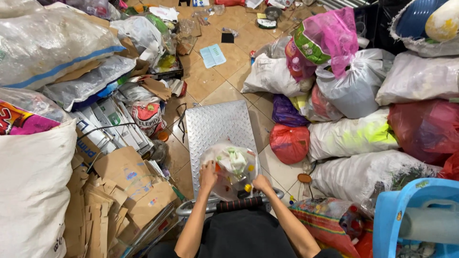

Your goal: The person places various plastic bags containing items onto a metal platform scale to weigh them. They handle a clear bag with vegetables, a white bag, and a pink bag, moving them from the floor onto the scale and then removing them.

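Left hand (208,173) and right hand (261,183) gripping clear bag of mixed scraps (231,168) over steel platform cart (217,125); thin plastic liable to tear, spilling.

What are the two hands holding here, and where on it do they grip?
Both hold a clear plastic bag of mixed scraps: the left hand at its left edge, the right hand at its lower right edge.
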